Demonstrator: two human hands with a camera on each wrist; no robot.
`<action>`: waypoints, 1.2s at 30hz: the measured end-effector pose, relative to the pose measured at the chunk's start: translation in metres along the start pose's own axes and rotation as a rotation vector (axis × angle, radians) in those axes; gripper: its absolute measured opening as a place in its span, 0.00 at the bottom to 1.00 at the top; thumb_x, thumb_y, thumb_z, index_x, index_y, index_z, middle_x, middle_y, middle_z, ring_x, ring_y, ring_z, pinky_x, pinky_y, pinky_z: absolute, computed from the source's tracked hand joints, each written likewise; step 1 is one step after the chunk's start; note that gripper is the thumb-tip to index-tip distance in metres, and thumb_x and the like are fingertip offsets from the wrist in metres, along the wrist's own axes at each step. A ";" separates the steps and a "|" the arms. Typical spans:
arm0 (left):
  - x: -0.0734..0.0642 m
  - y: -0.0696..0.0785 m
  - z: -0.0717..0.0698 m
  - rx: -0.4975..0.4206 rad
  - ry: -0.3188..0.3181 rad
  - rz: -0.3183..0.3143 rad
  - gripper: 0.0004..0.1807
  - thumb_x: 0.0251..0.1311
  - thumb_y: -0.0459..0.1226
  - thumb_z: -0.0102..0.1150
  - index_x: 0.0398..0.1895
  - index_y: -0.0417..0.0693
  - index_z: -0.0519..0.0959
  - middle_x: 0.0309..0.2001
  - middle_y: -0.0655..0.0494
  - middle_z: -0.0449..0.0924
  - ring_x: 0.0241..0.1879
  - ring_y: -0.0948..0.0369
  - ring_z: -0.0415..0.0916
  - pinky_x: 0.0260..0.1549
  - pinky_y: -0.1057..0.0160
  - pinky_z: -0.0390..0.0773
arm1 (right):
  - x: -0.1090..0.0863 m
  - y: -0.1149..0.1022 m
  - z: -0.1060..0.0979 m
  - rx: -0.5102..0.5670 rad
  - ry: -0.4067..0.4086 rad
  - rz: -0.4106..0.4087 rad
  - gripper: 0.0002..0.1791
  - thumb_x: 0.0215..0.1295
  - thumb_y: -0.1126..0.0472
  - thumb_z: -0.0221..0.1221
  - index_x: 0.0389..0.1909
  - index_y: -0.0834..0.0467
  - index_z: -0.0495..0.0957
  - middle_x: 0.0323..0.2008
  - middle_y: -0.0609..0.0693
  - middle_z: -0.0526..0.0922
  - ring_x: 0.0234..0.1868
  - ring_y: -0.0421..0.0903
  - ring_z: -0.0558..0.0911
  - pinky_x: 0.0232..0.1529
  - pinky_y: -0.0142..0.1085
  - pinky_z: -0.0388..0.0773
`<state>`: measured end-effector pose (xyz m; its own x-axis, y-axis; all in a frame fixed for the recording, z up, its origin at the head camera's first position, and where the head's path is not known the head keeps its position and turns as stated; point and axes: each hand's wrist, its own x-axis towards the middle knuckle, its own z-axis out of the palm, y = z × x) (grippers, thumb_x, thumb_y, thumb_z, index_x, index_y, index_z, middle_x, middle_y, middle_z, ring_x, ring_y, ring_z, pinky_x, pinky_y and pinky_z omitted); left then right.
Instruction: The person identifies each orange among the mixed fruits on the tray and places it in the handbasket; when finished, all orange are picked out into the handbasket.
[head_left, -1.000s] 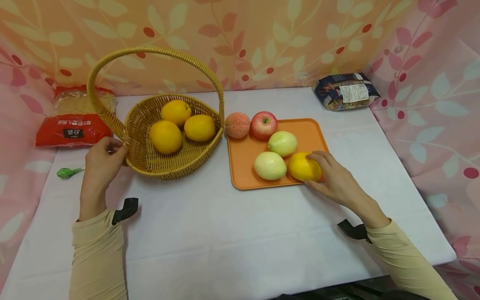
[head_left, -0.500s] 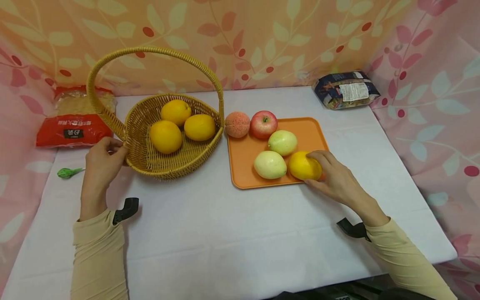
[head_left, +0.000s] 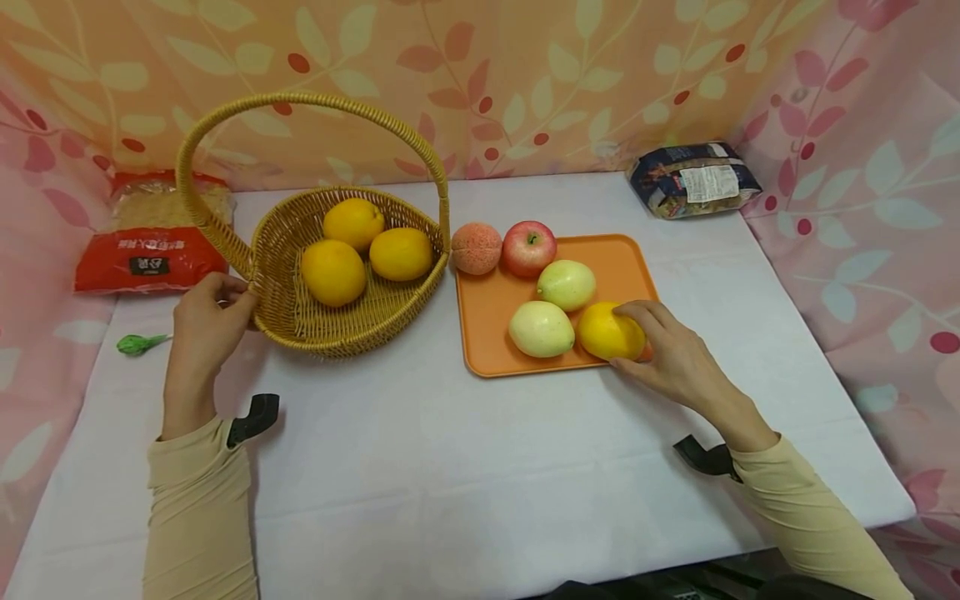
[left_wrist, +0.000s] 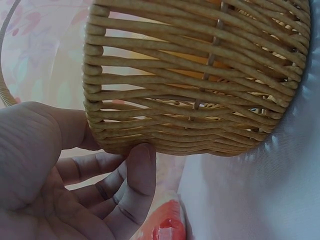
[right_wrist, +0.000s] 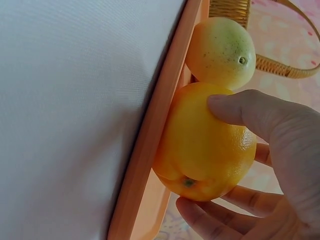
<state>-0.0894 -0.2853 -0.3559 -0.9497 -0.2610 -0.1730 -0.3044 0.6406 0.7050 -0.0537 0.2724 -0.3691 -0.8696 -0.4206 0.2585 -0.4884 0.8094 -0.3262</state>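
Observation:
My left hand (head_left: pixel 211 317) pinches the left rim of a woven wicker basket (head_left: pixel 341 342) with a tall arched handle. In the left wrist view, thumb and fingers (left_wrist: pixel 141 172) sit on both sides of the weave. Inside the basket lie three oranges (head_left: pixel 333 273). My right hand (head_left: pixel 675 357) holds another orange (right_wrist: pixel 205 142) at the front right corner of an orange tray (head_left: pixel 487 362), thumb on one side and fingers on the other. Beside that orange are two pale green fruits (head_left: pixel 542 330). A red apple (head_left: pixel 529 249) and a rough pink peach-like ball (head_left: pixel 476 248) lie toward the tray's back left.
A red bag (head_left: pixel 150 258) of pale food lies behind my left hand, with a small green object (head_left: pixel 140 344) in front of it. A dark packet (head_left: pixel 693 182) stands at the back right of the white-covered table (head_left: pixel 450 475). Patterned curtains border the back and sides.

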 end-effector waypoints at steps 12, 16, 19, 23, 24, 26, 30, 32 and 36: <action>-0.001 0.000 0.001 0.005 -0.001 -0.005 0.25 0.69 0.49 0.44 0.58 0.39 0.71 0.41 0.50 0.76 0.22 0.75 0.75 0.26 0.68 0.73 | 0.004 -0.003 -0.011 -0.002 0.050 -0.006 0.37 0.42 0.62 0.76 0.56 0.61 0.71 0.54 0.61 0.74 0.48 0.59 0.79 0.43 0.57 0.79; 0.000 0.001 0.002 0.002 -0.002 -0.002 0.25 0.69 0.49 0.44 0.58 0.39 0.71 0.42 0.48 0.76 0.22 0.75 0.75 0.25 0.68 0.73 | 0.008 -0.004 -0.016 0.000 0.077 -0.007 0.38 0.41 0.62 0.76 0.56 0.61 0.71 0.54 0.62 0.74 0.48 0.61 0.79 0.44 0.58 0.79; 0.000 0.001 0.002 -0.002 -0.004 -0.003 0.25 0.69 0.49 0.44 0.58 0.39 0.71 0.41 0.49 0.75 0.22 0.76 0.75 0.25 0.68 0.73 | 0.011 -0.005 -0.019 0.005 0.098 -0.021 0.38 0.41 0.62 0.76 0.57 0.61 0.71 0.54 0.63 0.74 0.50 0.61 0.78 0.45 0.58 0.79; 0.000 0.002 0.002 0.007 -0.005 -0.007 0.25 0.69 0.49 0.44 0.58 0.39 0.71 0.41 0.50 0.76 0.22 0.76 0.75 0.25 0.67 0.73 | 0.017 -0.009 -0.023 0.015 0.127 -0.052 0.39 0.40 0.62 0.76 0.57 0.61 0.72 0.54 0.63 0.74 0.51 0.60 0.78 0.47 0.58 0.79; 0.000 0.002 0.001 0.010 -0.004 -0.007 0.25 0.69 0.49 0.44 0.58 0.39 0.71 0.41 0.49 0.76 0.22 0.76 0.75 0.25 0.67 0.73 | 0.019 -0.010 -0.024 0.019 0.134 -0.061 0.39 0.40 0.62 0.76 0.57 0.61 0.72 0.54 0.63 0.74 0.51 0.60 0.78 0.47 0.58 0.79; -0.001 0.002 0.001 0.014 -0.004 -0.008 0.25 0.69 0.49 0.44 0.58 0.39 0.71 0.42 0.49 0.76 0.22 0.75 0.75 0.26 0.67 0.73 | 0.024 -0.014 -0.027 0.026 0.143 -0.083 0.39 0.40 0.62 0.75 0.58 0.61 0.72 0.54 0.62 0.74 0.51 0.59 0.78 0.48 0.57 0.79; -0.001 0.001 0.001 0.013 -0.009 -0.011 0.25 0.69 0.49 0.43 0.59 0.39 0.70 0.43 0.47 0.76 0.22 0.75 0.75 0.25 0.68 0.73 | 0.033 -0.024 -0.030 0.038 0.152 -0.128 0.39 0.40 0.62 0.75 0.58 0.61 0.72 0.54 0.61 0.75 0.49 0.57 0.78 0.48 0.55 0.79; -0.001 0.000 0.000 0.012 -0.011 -0.015 0.25 0.69 0.49 0.43 0.59 0.39 0.70 0.44 0.47 0.75 0.23 0.75 0.75 0.26 0.68 0.73 | 0.038 -0.029 -0.032 0.042 0.153 -0.152 0.39 0.40 0.62 0.75 0.58 0.60 0.72 0.54 0.60 0.75 0.48 0.56 0.78 0.48 0.54 0.79; -0.001 0.000 0.000 0.013 -0.008 -0.018 0.25 0.69 0.49 0.43 0.58 0.40 0.70 0.43 0.47 0.76 0.23 0.75 0.76 0.26 0.68 0.73 | 0.048 -0.038 -0.033 0.049 0.158 -0.202 0.38 0.41 0.62 0.74 0.57 0.61 0.73 0.54 0.59 0.75 0.47 0.54 0.78 0.47 0.52 0.79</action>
<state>-0.0884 -0.2852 -0.3562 -0.9447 -0.2664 -0.1910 -0.3221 0.6454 0.6926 -0.0751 0.2349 -0.3145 -0.7341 -0.4992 0.4603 -0.6570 0.6933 -0.2960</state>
